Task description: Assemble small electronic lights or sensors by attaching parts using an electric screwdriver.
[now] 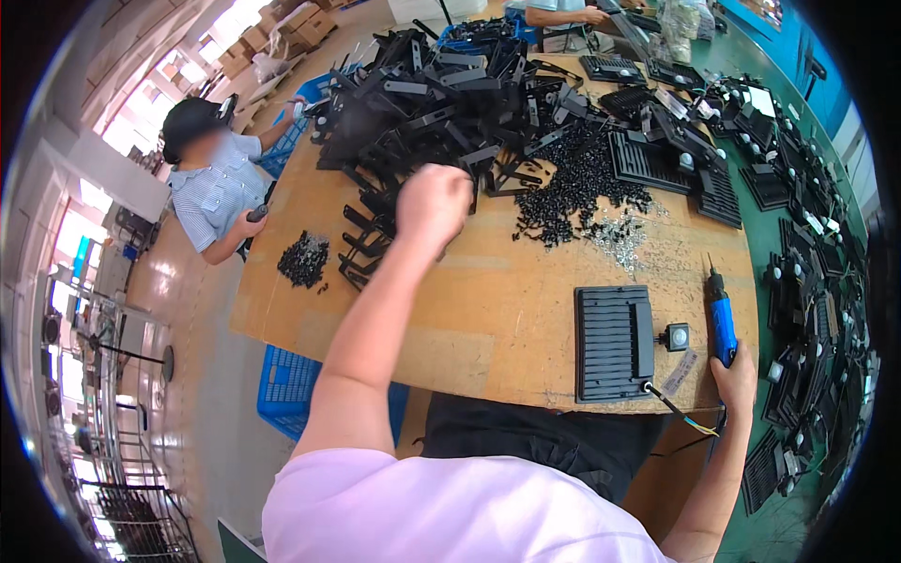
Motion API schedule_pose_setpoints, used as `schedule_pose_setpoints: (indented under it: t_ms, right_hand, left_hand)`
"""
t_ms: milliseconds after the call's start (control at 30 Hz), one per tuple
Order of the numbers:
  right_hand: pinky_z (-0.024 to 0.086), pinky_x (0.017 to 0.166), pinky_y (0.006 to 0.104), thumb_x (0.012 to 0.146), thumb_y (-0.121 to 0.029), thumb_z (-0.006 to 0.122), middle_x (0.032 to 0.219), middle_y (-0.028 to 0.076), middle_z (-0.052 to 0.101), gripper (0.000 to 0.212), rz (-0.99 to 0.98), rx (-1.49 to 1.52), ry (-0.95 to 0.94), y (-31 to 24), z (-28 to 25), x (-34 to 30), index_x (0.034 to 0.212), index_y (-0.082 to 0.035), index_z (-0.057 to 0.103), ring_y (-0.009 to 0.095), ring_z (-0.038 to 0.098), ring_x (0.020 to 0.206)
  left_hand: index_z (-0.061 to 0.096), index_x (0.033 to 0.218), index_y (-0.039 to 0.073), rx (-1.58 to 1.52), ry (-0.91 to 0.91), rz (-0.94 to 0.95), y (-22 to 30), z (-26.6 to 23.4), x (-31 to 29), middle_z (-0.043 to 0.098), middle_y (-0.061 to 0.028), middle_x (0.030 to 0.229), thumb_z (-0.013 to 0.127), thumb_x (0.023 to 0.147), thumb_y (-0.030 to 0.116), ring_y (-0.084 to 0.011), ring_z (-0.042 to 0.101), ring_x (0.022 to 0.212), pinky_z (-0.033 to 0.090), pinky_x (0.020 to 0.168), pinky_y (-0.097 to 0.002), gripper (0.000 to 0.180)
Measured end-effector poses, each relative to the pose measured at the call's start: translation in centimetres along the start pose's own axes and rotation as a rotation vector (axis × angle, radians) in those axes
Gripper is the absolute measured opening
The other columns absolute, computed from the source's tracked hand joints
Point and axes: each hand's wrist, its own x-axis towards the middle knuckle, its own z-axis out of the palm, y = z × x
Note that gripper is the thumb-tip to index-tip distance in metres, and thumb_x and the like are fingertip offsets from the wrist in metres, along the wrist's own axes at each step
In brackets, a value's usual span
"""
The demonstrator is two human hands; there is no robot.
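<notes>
My left hand reaches across the table to the near edge of a big heap of black metal brackets. Its fingers are curled closed, and whatever they may hold is hidden. At the table's right side my right hand is wrapped round a blue electric screwdriver, its bit pointing away from me. Left of that tool lies a black finned lamp housing, with a small white-domed sensor beside it. A cable with coloured wire ends runs from the housing over the table's front edge.
Black screws and silver washers or nuts are spread mid-table; a smaller pile sits left. More finned lamps lie far right and along the green surface. A blue crate stands below. Another person is at the left.
</notes>
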Motion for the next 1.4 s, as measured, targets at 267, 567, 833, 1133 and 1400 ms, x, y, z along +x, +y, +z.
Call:
schedule_pose_setpoints:
  t_ms: [267,567,833,1133,1400]
  right_hand:
    - [0.049,0.082,0.0456,0.076,-0.022,0.066,0.101,0.026,0.064,0.052,0.062,0.022,-0.085,1.2,0.3,0.7,0.122,-0.001,0.054,0.042,0.063,0.094]
    - [0.047,0.083,0.0441,0.077,-0.022,0.065,0.096,0.024,0.062,0.049,0.022,0.038,-0.08,1.2,0.6,1.3,0.119,0.0,0.054,0.041,0.061,0.095]
    - [0.047,0.081,0.0444,0.075,-0.025,0.066,0.094,0.025,0.063,0.046,0.009,0.028,-0.065,0.4,0.3,1.0,0.112,0.0,0.056,0.041,0.062,0.091]
    - [0.048,0.08,0.0434,0.071,-0.028,0.065,0.096,0.026,0.064,0.051,0.048,0.049,-0.103,3.1,0.3,0.9,0.111,0.004,0.059,0.039,0.063,0.091]
    - [0.053,0.065,0.03,0.079,-0.015,0.068,0.087,0.009,0.063,0.038,0.291,0.909,-0.395,2.3,-5.3,-2.0,0.109,0.003,0.052,0.015,0.063,0.07]
  left_hand:
    - [0.067,0.094,0.006,0.121,0.056,-0.151,-7.3,-2.4,-11.5,0.065,-0.0122,0.085,0.066,0.084,0.018,-0.03,0.063,0.08,0.049,0.071,-0.0401,0.016]
    - [0.067,0.084,0.007,0.745,-0.302,0.04,-9.0,0.6,-11.7,0.064,-0.008,0.087,0.066,0.077,0.015,-0.0251,0.062,0.086,0.045,0.075,-0.0387,0.011]
    - [0.067,0.082,0.006,0.408,-0.213,0.033,-10.7,-4.4,-10.6,0.064,-0.0126,0.082,0.06,0.081,0.013,-0.0317,0.064,0.083,0.052,0.073,-0.0422,0.01]
    - [0.065,0.093,-0.001,-0.158,-0.242,0.123,-5.1,-9.3,-7.3,0.065,-0.0122,0.089,0.061,0.086,0.004,-0.0279,0.062,0.081,0.048,0.07,-0.0327,0.009]
    - [0.067,0.09,0.004,-0.191,-0.247,0.856,4.0,-2.1,-10.8,0.066,-0.0098,0.094,0.066,0.072,-0.001,-0.0281,0.063,0.087,0.053,0.073,-0.037,0.018]
